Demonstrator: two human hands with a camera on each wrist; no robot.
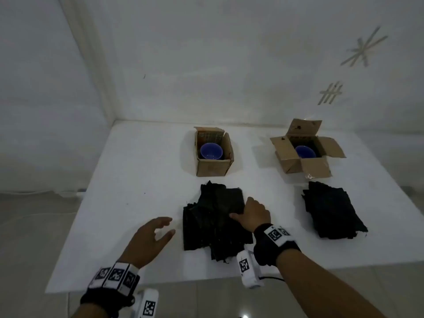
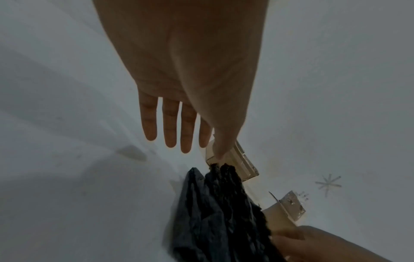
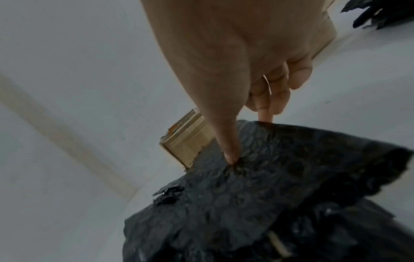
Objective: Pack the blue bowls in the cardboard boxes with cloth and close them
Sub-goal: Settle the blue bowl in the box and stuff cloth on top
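Two open cardboard boxes stand at the back of the white table. The left box (image 1: 214,168) holds a blue bowl (image 1: 211,152); the right box (image 1: 296,166), flaps spread, holds another blue bowl (image 1: 305,152). In front of each lies a pile of black cloth: the left pile (image 1: 206,226) and the right pile (image 1: 332,212). My right hand (image 1: 246,211) pinches the top cloth (image 3: 280,168) of the left pile, thumb above and fingers beneath its edge. My left hand (image 1: 168,226) hovers with nothing in it just left of that pile, fingers (image 2: 170,127) straight.
The white table (image 1: 137,180) sits in a corner, with white walls behind and to the left. Bare tabletop lies left of the boxes and between the two piles. The table's front edge runs close under my wrists, with tiled floor below.
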